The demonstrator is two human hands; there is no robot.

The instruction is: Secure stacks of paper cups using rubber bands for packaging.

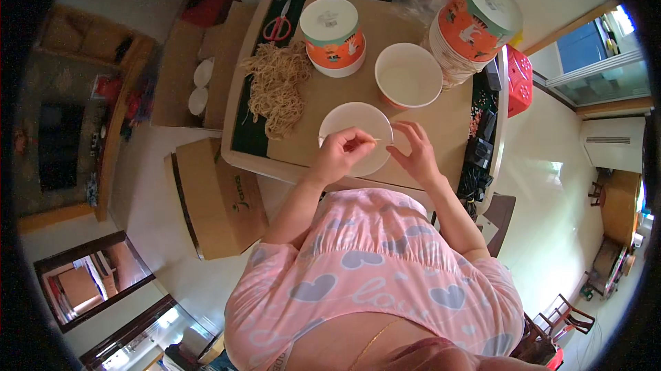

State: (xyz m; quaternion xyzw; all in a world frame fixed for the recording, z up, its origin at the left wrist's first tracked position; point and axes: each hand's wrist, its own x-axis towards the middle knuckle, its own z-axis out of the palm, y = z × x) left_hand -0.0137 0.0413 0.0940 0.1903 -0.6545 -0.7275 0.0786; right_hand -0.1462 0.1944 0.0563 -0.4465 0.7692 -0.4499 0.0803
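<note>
A white paper tub (352,115) sits at the near middle of the table, its mouth facing up. Over it, my left hand (342,154) is closed in a pinch, and a short, thin pale strand (376,140) shows at its fingertips. My right hand (417,156) is at the tub's right rim, thumb and fingers apart, with nothing visible between them. Behind it stands another open tub (407,76). A tub with orange printed sides (334,50) rests bottom up to its left. A tangled heap of beige twine (277,88) lies at the left.
Red-handled scissors (278,26) lie beyond the twine. At the back right is a tall stack of orange tubs (475,26). Black chargers and cables (476,164) line the table's right edge, with a red plastic stool (520,80) beyond. Cardboard boxes (224,199) stand on the floor at the left.
</note>
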